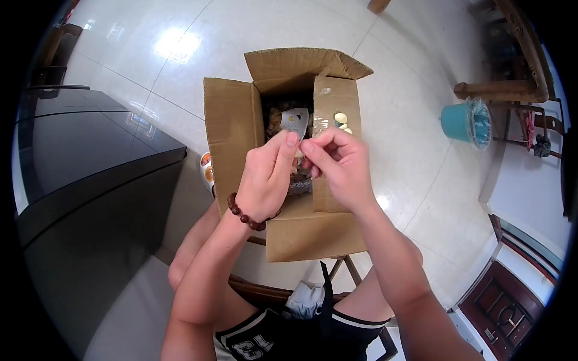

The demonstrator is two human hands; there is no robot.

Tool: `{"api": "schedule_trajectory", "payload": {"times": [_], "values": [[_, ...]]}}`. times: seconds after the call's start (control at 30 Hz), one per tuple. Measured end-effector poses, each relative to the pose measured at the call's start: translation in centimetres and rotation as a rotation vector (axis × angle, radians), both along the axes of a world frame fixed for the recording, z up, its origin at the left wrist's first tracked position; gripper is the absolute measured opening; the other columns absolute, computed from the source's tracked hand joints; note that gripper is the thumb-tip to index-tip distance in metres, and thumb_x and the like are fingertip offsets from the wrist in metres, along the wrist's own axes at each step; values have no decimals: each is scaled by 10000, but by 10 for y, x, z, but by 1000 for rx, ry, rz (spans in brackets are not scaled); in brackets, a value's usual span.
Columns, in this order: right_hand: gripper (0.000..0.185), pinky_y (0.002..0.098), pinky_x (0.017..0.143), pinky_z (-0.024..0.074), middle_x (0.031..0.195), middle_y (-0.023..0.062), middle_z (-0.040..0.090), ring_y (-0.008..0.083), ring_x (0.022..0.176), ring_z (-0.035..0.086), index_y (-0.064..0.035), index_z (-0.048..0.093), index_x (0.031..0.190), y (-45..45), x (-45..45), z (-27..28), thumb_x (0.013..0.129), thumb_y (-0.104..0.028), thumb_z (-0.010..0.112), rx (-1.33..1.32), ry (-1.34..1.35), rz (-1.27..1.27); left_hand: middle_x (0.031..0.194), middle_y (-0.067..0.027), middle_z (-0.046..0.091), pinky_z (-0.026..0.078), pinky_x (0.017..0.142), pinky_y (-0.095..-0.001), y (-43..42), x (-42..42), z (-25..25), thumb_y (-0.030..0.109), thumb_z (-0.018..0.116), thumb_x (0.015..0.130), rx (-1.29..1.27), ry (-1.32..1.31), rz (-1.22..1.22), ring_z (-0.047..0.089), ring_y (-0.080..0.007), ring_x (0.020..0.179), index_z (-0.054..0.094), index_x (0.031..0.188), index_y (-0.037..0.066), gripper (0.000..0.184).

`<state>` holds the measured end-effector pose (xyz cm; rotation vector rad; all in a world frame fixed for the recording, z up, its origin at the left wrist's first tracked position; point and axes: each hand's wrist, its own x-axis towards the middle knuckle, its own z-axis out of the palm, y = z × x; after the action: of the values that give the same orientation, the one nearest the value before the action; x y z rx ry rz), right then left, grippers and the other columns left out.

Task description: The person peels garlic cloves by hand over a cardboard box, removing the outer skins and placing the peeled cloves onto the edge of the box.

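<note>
Fine work unfolded over a cardboard box (232, 132)

The left hand (266, 174), a beaded bracelet (244, 219) at its wrist, and the right hand (342, 167) met fingertip to fingertip, pinching a small pale piece (299, 154), partly hidden, above the box's opening. Rounded pale pieces (341, 118) lay on the right flap (328, 108); a blue bucket (456, 123) stood well apart.

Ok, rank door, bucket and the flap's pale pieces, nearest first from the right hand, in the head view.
1. Pale pieces, on the right flap
2. Bucket, farther right
3. Door, far lower right
</note>
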<state>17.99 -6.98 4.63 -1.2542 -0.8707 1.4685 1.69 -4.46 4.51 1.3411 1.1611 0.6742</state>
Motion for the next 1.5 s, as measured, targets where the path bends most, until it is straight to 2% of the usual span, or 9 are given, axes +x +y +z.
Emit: {"api": "schedule_trajectory", "payload": {"times": [0.07,0.4,0.67,0.97,1.07,1.17,1.2,1.27,1.5], "values": [[174,200,531,434,739,16,673,42,592,566,-35,667,889,4,-1,-2,1002,-165,692,-28,63,-54,694,-61,556,435,611,-299,0,1,0,311,459,1113,-2,-20,49,488,-124,657,598,957,-31,401],[190,200,534,441,730,28,675,55,593,578,-44,671,893,9,6,-1,988,-203,713,-212,334,-111,828,-38,694,486,717,-257,4,0,11,208,549,1076,-191,-168,85,590,-74,776,655,1017,-34,271],[173,207,547,448,734,16,670,61,604,586,-46,678,927,12,14,-8,988,-206,705,-268,258,-79,913,-39,717,493,752,-229,9,-3,10,144,633,1030,-165,-134,76,627,-64,856,682,1115,-37,206],[146,212,583,476,794,31,680,81,651,613,-39,666,990,14,18,-5,1006,-184,675,-296,171,0,935,-20,715,479,724,-220,13,-6,5,124,667,1005,-186,-179,59,609,-51,851,691,1150,-22,207],[146,215,589,488,796,33,690,76,671,634,-18,658,991,13,9,-3,1007,-163,673,-193,38,-17,896,43,680,380,605,-177,14,-7,5,115,661,1007,-204,-187,77,517,10,737,700,1195,33,209],[135,218,594,500,791,32,697,65,689,651,-1,653,980,11,1,-3,1002,-132,676,-78,-91,-72,871,60,657,308,514,-176,14,-9,10,123,675,1000,-457,-331,162,451,26,648,695,1216,51,229],[125,219,598,506,796,33,701,61,701,657,3,655,972,11,0,-4,998,-117,679,-36,-142,-90,940,15,695,397,644,-197,13,-8,10,109,677,996,-493,-329,172,538,-13,778,686,1221,27,240],[117,217,594,504,792,35,704,58,692,652,0,661,965,10,-4,-5,994,-111,681,20,-215,-104,1010,-31,733,486,775,-217,12,-6,9,95,680,992,-529,-327,184,625,-53,908,678,1227,2,252],[103,217,593,501,771,31,709,55,681,645,8,674,956,13,2,-1,977,-91,697,-1,-227,-128,1087,-55,732,498,886,-233,11,-2,11,69,686,979,-438,-406,183,646,-79,1006,656,1274,-16,308]]}}
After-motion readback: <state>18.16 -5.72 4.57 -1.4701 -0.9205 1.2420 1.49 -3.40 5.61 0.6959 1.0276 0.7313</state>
